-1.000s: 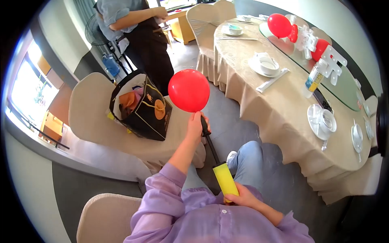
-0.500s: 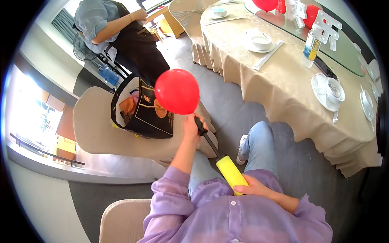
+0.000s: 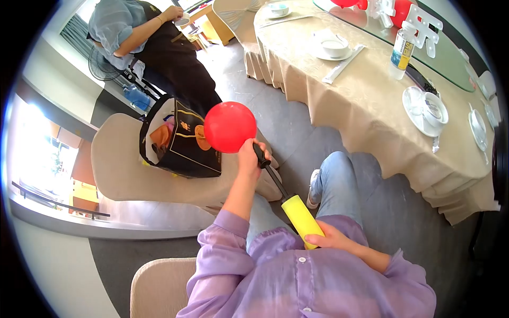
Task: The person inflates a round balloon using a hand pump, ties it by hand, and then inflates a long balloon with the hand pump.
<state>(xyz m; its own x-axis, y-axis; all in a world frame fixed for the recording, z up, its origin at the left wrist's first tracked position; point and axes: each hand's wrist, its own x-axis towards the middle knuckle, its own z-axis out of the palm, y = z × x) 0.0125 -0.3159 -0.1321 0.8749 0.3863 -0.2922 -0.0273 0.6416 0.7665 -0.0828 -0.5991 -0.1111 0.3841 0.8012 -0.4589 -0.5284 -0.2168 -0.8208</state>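
My left hand point(image 3: 251, 159) is closed around the black handle point(image 3: 260, 156) of a balloon pump, with the neck end of a red balloon point(image 3: 230, 127) at the same grip. The round, inflated balloon sits just beyond my fingers; its neck is hidden by them. A dark rod runs from the handle into the yellow pump barrel point(image 3: 301, 220), with a length of it showing. Against my stomach, my right hand point(image 3: 330, 236) is wrapped around the barrel's near end.
A black bag point(image 3: 191, 151) stands on a covered chair point(image 3: 114, 159) to the left, with a person point(image 3: 154, 47) behind it. At right, a clothed table point(image 3: 366, 119) bears wrapped dishes point(image 3: 427, 113), a bottle point(image 3: 402, 51), white plastic pieces point(image 3: 426, 33) and red balloons point(image 3: 401, 11).
The red balloon sits slightly lower and looks a little smaller. Both hands keep their grips. The view has shifted slightly, and a pale object now shows at the other person's hand.
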